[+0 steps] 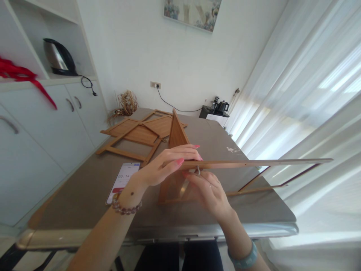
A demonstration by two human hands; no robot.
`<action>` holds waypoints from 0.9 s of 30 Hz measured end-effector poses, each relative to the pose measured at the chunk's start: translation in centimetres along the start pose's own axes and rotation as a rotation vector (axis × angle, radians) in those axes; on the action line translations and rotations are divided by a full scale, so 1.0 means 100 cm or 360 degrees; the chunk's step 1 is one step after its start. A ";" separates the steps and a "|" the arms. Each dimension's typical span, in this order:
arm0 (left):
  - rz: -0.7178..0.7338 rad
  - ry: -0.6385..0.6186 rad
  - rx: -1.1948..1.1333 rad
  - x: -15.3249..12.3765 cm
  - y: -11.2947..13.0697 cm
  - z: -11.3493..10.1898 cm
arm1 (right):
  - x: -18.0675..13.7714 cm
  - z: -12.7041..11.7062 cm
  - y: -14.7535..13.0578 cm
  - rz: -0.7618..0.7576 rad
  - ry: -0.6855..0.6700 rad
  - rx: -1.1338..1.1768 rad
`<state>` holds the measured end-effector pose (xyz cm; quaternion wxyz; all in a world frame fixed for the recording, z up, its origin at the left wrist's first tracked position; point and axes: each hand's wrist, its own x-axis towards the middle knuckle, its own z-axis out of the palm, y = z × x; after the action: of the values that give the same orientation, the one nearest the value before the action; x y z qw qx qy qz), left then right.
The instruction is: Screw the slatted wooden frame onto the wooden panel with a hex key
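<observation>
A wooden frame (245,163) stands on its edge, its long rail running out to the right above the table. My left hand (172,160) is closed over the left end of that rail, where an upright wooden panel (177,130) meets it. Below the rail, my right hand (210,190) pinches a small bent metal hex key (198,170) against the rail's side. Its fingertips are partly hidden behind the rail. Left of my left wrist lies a phone (122,182) showing a timer.
Several more wooden frames and panels (126,131) lie loosely stacked at the back left of the grey-covered table (76,203). Small metal hardware (164,140) sits beside them. Cabinets (56,128) flank the left side, curtains (318,124) the right.
</observation>
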<state>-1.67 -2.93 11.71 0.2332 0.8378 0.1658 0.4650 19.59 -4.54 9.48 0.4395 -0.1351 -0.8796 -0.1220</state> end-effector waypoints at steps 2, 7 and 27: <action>-0.0007 0.0001 0.0003 0.000 -0.001 0.000 | 0.004 -0.006 0.002 -0.0055 -0.0071 -0.0041; -0.0005 -0.0006 -0.0005 0.001 0.000 0.001 | 0.016 -0.018 0.001 -0.0150 -0.0150 -0.0088; -0.0077 -0.0030 -0.0054 0.004 0.012 0.000 | 0.057 -0.047 -0.007 -0.0510 -0.0596 -0.0679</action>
<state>-1.41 -3.72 12.59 0.2600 0.8338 0.1759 0.4542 19.58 -6.02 16.76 0.2071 -0.1042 -0.9098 -0.3442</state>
